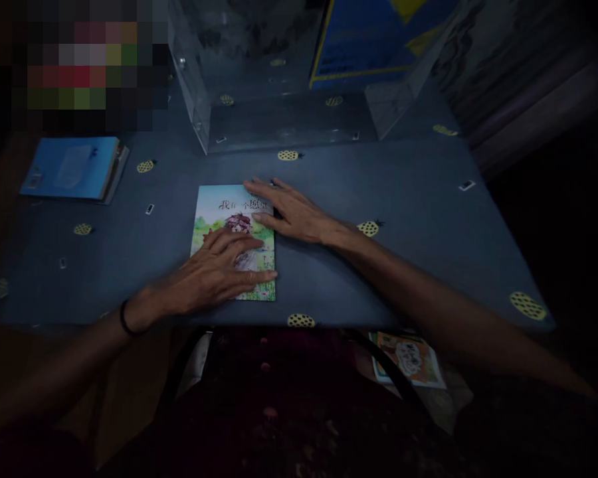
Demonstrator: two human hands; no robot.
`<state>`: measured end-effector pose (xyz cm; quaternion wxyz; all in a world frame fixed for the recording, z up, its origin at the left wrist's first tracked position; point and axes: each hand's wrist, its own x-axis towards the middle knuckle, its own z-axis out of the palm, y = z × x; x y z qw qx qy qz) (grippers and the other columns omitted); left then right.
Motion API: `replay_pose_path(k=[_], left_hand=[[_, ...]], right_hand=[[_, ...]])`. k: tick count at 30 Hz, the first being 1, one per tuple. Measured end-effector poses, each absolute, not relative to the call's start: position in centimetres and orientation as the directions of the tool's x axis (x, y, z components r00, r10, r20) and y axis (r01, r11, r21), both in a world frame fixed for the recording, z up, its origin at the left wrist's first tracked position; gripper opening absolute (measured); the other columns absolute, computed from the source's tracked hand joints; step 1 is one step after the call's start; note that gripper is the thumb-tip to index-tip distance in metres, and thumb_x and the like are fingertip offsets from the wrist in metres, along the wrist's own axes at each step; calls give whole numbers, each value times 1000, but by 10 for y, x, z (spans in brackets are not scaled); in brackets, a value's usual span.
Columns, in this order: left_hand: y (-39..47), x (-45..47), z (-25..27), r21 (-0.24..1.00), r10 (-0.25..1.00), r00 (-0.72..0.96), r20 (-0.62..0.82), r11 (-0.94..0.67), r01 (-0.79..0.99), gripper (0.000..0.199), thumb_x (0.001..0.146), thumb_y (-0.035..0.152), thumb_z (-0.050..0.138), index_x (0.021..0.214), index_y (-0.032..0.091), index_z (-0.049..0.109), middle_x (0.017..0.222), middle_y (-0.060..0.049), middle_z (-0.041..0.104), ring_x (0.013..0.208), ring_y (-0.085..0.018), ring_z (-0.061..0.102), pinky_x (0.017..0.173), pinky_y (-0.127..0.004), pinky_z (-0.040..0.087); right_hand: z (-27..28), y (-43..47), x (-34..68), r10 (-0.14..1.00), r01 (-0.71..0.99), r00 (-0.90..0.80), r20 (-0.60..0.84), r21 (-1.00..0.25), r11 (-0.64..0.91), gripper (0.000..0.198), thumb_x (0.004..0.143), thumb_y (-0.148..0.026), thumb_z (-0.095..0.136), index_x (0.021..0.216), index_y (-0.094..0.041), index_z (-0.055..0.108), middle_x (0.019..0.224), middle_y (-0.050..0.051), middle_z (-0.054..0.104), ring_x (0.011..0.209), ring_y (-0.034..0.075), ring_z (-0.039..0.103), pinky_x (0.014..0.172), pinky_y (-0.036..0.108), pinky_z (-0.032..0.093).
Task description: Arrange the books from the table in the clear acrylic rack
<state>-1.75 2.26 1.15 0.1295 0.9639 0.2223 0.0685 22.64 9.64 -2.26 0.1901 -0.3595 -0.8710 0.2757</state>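
A picture book (212, 206) with Chinese characters and a painted garden on its cover lies closed on the table. Across the lower half of the cover rests my left hand (219, 269), fingers stretched out and spread, a dark band round its wrist. My right hand (292, 212) lies flat at the book's upper right edge, its fingertips over the title corner. Neither hand grips anything. Parts of the cover picture are hidden under the fingers.
A blue-grey cloth with pineapples covers the table (329, 285). A clear acrylic stand (194, 119) is at the back, a blue and yellow panel (369, 40) behind it. Blue books (70, 168) lie stacked at left. Below the front edge, another book (408, 358) shows at right.
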Motion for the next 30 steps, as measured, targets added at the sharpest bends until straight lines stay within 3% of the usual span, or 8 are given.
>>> replay_pose_path(k=[4,9,11,16,20,23,27,30], left_hand=[[6,-18,19,351,428,904,3,-846,400,46,101,29,54,142,49,48,151,-3,45,141,-27,37,117,-56,31],[7,-20,21,362,423,906,22,-848,388,43,102,32,51,144,41,49,151,-5,47,142,-26,39,120,-53,29],[18,-27,16,354,480,876,53,-829,432,42,104,32,45,146,35,47,149,-7,50,141,-24,42,120,-52,29],[72,-59,-2,349,754,640,147,-645,679,45,106,29,31,150,22,41,152,-12,50,144,-25,42,118,-51,33],[107,-73,-6,421,788,594,162,-599,681,48,104,30,34,150,19,41,150,-11,53,141,-24,46,117,-47,36],[115,-74,-7,461,789,595,154,-590,663,50,103,31,35,151,17,41,146,-11,58,135,-23,52,114,-42,40],[113,-75,-14,462,792,587,170,-590,662,48,105,30,30,149,18,44,152,-10,51,143,-23,45,119,-44,32],[110,-77,-19,455,805,566,178,-577,678,47,105,30,30,150,20,43,155,-10,48,146,-24,40,121,-47,27]], right_hand=[[-23,96,225,740,550,-660,130,-587,594,63,102,-49,39,158,-22,26,166,5,28,153,28,25,125,59,17],[-24,93,221,727,553,-659,193,-531,642,59,101,-39,41,155,-15,33,159,12,41,151,27,30,124,56,20],[-24,92,219,719,558,-659,223,-495,665,56,101,-35,41,152,-12,39,155,14,47,150,27,34,123,57,23],[-16,94,207,711,618,-663,233,-367,696,46,101,-29,39,141,-16,54,150,12,54,144,28,43,121,61,25],[-9,94,178,671,611,-713,204,-288,737,43,101,-24,38,139,-15,57,150,12,54,145,28,43,123,57,25],[-10,81,150,629,561,-754,192,-310,767,45,101,-19,37,142,-12,54,152,13,50,147,28,38,123,55,27],[-13,42,126,570,477,-800,188,-377,794,48,103,-28,40,145,-7,49,156,17,44,149,28,33,124,51,27],[-13,10,125,464,364,-864,198,-391,845,52,104,-35,44,148,-9,45,159,16,40,151,25,30,126,47,25]])
